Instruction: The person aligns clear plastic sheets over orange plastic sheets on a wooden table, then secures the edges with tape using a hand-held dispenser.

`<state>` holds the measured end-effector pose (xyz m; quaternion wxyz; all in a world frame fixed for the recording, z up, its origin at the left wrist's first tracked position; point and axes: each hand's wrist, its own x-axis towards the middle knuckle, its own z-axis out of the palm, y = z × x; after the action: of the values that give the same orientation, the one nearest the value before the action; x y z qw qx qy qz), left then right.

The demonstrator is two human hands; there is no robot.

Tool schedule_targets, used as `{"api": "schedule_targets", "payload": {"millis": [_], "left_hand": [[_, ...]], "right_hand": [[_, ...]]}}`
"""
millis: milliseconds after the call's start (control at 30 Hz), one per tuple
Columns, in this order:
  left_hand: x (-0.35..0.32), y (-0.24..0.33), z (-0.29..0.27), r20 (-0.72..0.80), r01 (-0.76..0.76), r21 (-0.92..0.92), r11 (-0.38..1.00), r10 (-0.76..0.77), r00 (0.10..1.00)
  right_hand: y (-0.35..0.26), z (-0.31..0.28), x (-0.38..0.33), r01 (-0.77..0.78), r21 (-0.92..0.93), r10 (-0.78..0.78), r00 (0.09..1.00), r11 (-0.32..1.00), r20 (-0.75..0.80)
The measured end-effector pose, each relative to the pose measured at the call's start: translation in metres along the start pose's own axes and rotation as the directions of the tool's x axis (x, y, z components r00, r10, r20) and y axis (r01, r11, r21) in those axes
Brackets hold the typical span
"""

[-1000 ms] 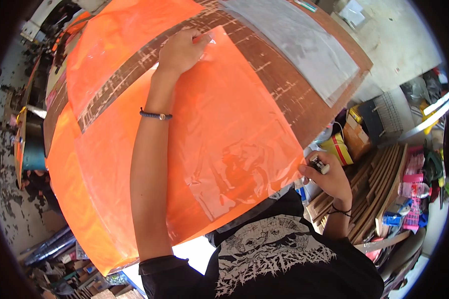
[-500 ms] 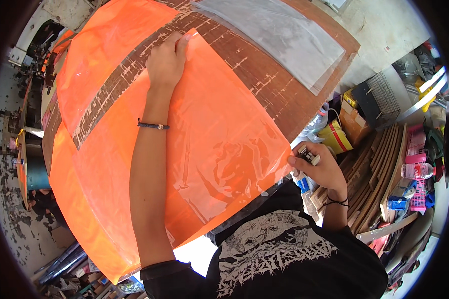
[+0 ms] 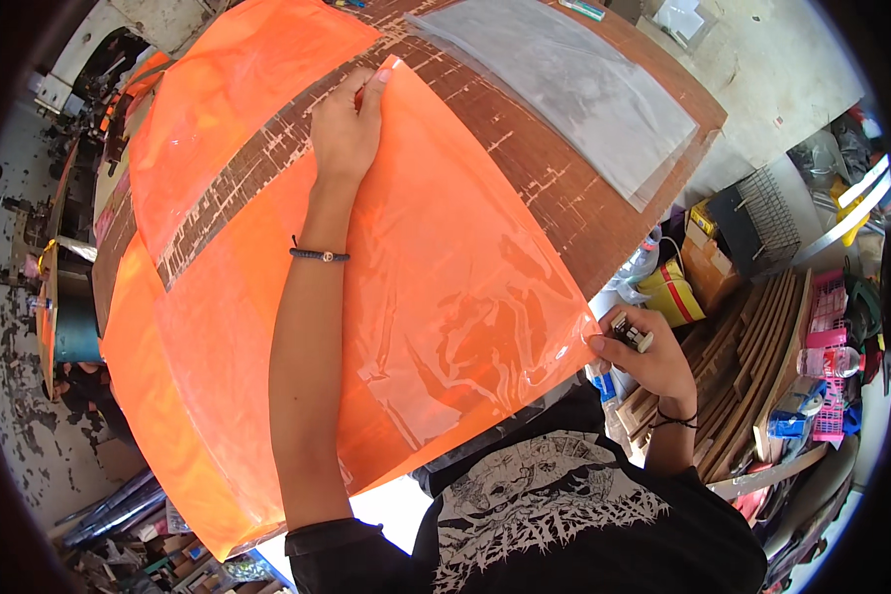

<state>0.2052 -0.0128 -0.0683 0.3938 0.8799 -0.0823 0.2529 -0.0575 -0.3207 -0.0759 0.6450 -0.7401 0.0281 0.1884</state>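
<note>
A glossy orange sheet [image 3: 455, 218] spans the near part of a scuffed brown desk [image 3: 535, 168], its lower edge reaching toward the black T-shirt [image 3: 554, 515] of the person at work. The left hand [image 3: 346, 129] closes on the far corner, thumb along the tip, while the left forearm [image 3: 305, 376] crosses the material. The right hand [image 3: 648, 356] pinches the corner at the right between thumb and fingers — and also keeps a small black-and-white object [image 3: 631, 334], its kind unclear, tucked in its curl.

The sheet looks light, thin and limp, a soft plastic likely to slide easily and crease rather than crack; ripples and bright reflections gather near its lower right part. Whether a separate clear layer lies on top cannot be told. Opposite corners appear to be the sensible places to take hold, with a light pull keeping the span flat; a grip at the middle would probably bunch it.

More orange material [image 3: 144, 337] spreads left of the forearm, though where one piece ends is hard to judge. Another orange piece [image 3: 238, 109] lies farther up the desk, beyond a bare strip, and a greyish translucent sheet [image 3: 574, 99] rests toward the far right. Beside the desk, curved wooden strips [image 3: 728, 381] stand near a yellow container [image 3: 671, 294] with a red band.
</note>
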Motion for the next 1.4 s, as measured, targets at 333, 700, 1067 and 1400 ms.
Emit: {"api": "schedule_targets", "payload": {"millis": [333,700,1067,1400], "left_hand": [[0.001,-0.002,-0.003,0.005,0.004,-0.017,1.000,-0.004,1.000],[-0.004,0.005,-0.007,0.081,0.052,0.090,0.995,-0.060,0.995],[-0.008,0.002,-0.012,-0.032,-0.136,-0.046,0.990,0.134,0.990],[-0.011,-0.006,-0.017,-0.058,-0.180,-0.020,0.984,0.178,0.982]], "right_hand": [[0.003,0.004,0.001,-0.024,0.028,0.025,0.999,0.999,-0.036],[0.005,0.014,-0.007,-0.095,0.002,0.094,0.983,0.995,-0.156],[0.079,0.045,-0.060,-0.248,0.572,0.365,0.926,0.782,-0.098],[0.038,0.099,-0.062,-0.292,0.443,0.081,0.896,0.848,0.436]]}}
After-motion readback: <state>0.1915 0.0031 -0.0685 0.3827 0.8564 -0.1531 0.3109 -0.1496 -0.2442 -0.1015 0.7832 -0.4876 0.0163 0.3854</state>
